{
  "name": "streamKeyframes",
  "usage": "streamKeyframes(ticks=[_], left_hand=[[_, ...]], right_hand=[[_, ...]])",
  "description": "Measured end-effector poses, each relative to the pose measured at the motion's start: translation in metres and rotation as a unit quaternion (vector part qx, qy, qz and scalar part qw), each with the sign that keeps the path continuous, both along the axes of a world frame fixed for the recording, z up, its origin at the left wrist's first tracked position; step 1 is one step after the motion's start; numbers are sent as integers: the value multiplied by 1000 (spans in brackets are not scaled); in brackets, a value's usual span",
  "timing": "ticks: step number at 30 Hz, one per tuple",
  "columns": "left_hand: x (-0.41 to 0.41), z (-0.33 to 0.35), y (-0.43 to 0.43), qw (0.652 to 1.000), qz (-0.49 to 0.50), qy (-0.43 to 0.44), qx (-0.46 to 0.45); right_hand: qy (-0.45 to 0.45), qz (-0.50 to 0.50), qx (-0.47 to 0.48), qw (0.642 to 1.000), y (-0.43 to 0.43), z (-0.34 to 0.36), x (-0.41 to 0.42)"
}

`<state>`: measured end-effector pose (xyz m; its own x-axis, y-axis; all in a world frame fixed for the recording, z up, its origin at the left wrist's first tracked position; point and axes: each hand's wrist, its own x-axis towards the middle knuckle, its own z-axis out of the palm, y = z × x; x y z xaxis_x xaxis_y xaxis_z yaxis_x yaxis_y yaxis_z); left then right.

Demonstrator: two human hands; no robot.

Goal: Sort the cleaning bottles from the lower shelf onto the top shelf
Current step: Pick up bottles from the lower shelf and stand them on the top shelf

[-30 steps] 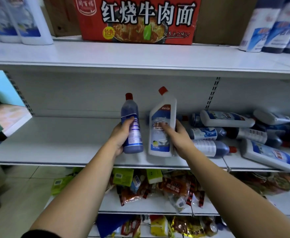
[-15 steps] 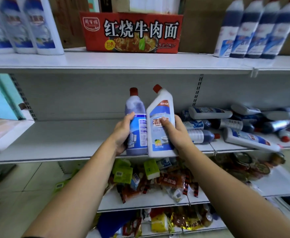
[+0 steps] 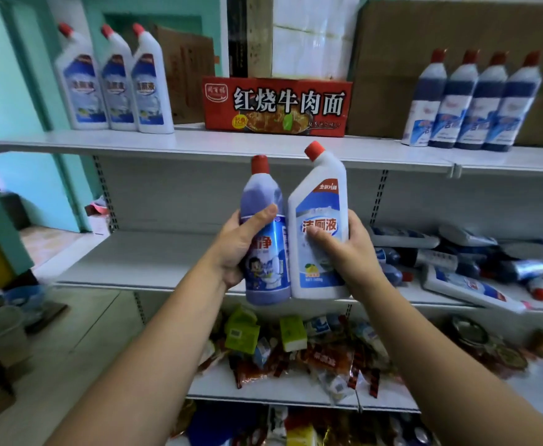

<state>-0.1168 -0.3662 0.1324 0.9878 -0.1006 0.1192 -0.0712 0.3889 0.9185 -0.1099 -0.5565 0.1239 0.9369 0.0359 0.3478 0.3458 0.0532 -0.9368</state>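
From the head camera, you are holding two cleaning bottles up in front of the shelving, side by side and upright, their sides touching. Your left hand (image 3: 238, 249) is gripping the purple-blue bottle (image 3: 263, 194): the thumb is lying across its front just above the label and the fingers are curling round behind it. Your right hand (image 3: 349, 255) is clasping the white bottle (image 3: 323, 191), with the thumb pressing on the blue label and the fingers wrapping round its right side. Both bottles are wearing red caps; the white one's neck is slanting to the left. They are hanging in the air between the top shelf (image 3: 231, 144) and the lower shelf (image 3: 141, 262), resting on neither.

On the top shelf, three white bottles (image 3: 115, 88) are standing in a close row at the left, and four dark blue bottles (image 3: 469, 101) are standing shoulder to shoulder at the right. A red noodle carton (image 3: 276, 106) is sitting between the two groups, with brown cardboard (image 3: 456, 43) rising behind.

On the lower shelf, to the right of your right arm, a heap of bottles (image 3: 469, 288) is lying on its side, white and dark blue mixed together. On the shelf beneath, snack packets (image 3: 295, 349) are lying jumbled, green, red and clear ones among them.
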Motion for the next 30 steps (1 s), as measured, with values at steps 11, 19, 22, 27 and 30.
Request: streamKeyframes(ticks=[11, 19, 22, 27, 30], left_hand=[[-42, 66, 26, 988, 127, -76, 42], [-11, 114, 112, 962, 233, -129, 58], [19, 135, 159, 950, 260, -161, 64], [76, 165, 234, 934, 279, -192, 115], [115, 171, 267, 926, 286, -195, 152]], right_hand=[[-72, 110, 3, 991, 36, 65, -7], [-147, 122, 18, 981, 119, 121, 24], [-154, 110, 33, 981, 157, 142, 48], [-145, 100, 38, 984, 214, 169, 103], [-118, 98, -2, 988, 242, 178, 137]])
